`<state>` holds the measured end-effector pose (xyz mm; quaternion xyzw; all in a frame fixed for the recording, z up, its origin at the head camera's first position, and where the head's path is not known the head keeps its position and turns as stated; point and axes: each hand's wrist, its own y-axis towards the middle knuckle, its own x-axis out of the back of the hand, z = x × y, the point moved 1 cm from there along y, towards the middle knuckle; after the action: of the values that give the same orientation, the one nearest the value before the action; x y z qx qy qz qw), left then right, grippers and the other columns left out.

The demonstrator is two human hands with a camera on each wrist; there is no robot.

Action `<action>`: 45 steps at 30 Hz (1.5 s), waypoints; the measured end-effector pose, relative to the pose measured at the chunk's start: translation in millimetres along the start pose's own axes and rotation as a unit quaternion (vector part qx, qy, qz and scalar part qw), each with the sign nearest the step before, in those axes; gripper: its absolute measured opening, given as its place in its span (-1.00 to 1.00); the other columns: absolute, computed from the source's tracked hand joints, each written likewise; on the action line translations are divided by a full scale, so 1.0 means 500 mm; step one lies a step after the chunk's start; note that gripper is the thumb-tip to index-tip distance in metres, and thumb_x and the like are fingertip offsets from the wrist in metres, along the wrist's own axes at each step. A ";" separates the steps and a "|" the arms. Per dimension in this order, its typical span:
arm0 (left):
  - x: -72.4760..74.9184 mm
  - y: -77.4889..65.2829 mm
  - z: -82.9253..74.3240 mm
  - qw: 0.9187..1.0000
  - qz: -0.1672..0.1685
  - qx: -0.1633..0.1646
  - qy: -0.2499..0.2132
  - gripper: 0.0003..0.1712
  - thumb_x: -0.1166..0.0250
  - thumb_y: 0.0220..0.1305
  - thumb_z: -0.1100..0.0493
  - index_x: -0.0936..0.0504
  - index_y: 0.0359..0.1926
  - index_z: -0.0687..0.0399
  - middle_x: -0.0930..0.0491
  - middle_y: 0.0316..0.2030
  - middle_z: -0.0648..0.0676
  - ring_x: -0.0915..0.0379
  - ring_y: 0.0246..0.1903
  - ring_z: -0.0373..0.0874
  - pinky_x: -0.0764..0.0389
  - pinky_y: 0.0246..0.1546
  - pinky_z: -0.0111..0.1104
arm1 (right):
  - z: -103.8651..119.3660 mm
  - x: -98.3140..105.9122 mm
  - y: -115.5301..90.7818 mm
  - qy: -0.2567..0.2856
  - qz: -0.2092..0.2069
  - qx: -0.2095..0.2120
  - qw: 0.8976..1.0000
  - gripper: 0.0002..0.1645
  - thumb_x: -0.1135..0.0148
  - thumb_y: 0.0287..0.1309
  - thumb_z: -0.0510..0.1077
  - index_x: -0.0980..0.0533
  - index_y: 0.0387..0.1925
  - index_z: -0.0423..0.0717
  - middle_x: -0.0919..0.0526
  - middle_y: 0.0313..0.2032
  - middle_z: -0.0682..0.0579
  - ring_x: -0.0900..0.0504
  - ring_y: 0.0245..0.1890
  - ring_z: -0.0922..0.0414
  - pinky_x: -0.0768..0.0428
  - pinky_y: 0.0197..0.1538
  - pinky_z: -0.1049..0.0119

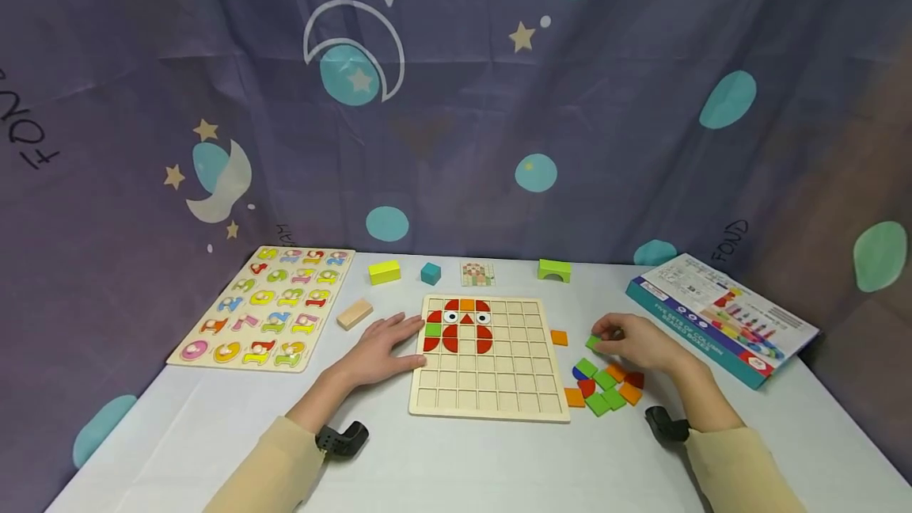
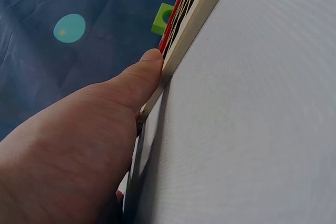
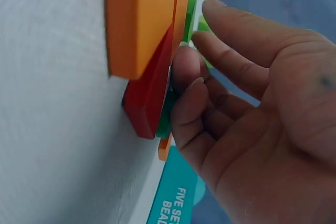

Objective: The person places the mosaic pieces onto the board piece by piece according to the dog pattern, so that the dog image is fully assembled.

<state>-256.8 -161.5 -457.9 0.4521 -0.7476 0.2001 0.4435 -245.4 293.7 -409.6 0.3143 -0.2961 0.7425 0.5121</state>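
My left hand rests at the left edge of a wooden grid board, fingers stretched out and thumb at the rim. In the left wrist view the thumb lies against the board's side. Red, orange and green tiles plus two eye tiles fill part of the upper left grid as a face-like pattern. To the right of the board, my right hand pinches a green square tile between its fingertips. Just below it lies a loose pile of green, orange, red and blue tiles.
Behind the board stand a yellow block, a teal cube, a small pattern card and a green arch block. A plain wooden block and a number puzzle lie left; a flat box lies right.
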 end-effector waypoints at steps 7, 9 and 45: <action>0.000 0.002 -0.001 1.000 0.006 0.005 0.003 -0.15 -0.32 0.33 -0.22 -0.34 0.50 0.06 -0.27 0.47 0.01 0.06 0.52 0.07 0.08 0.48 0.02 | 0.006 0.001 0.004 -0.010 0.001 -0.008 1.000 -0.64 -0.41 0.24 -0.14 -0.58 -0.01 -0.24 -0.58 -0.25 0.01 -0.49 -0.23 0.03 -0.61 -0.15 0.24; 0.000 0.001 -0.002 1.000 0.003 0.006 0.004 -0.15 -0.33 0.33 -0.22 -0.35 0.49 0.06 -0.27 0.47 0.01 0.05 0.51 0.08 0.08 0.48 0.02 | 0.010 0.002 0.006 -0.011 -0.001 -0.004 1.000 -0.64 -0.41 0.24 -0.13 -0.58 0.00 -0.25 -0.58 -0.24 0.01 -0.49 -0.23 0.03 -0.61 -0.14 0.24; 0.001 -0.005 -0.004 1.000 -0.004 0.007 -0.005 -0.15 -0.33 0.31 -0.24 -0.37 0.48 0.04 -0.29 0.46 -0.02 0.05 0.51 0.08 0.08 0.47 0.05 | 0.119 -0.043 0.090 -0.048 -0.002 0.054 0.997 -0.93 -0.32 0.28 -0.28 -0.55 -0.30 -0.14 -0.51 -0.43 0.06 -0.45 -0.37 0.09 -0.50 -0.25 0.25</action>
<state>-253.9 -161.5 -456.9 0.4591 -0.7467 0.2016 0.4370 -272.2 222.5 -394.0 0.3773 -0.2789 0.7406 0.4811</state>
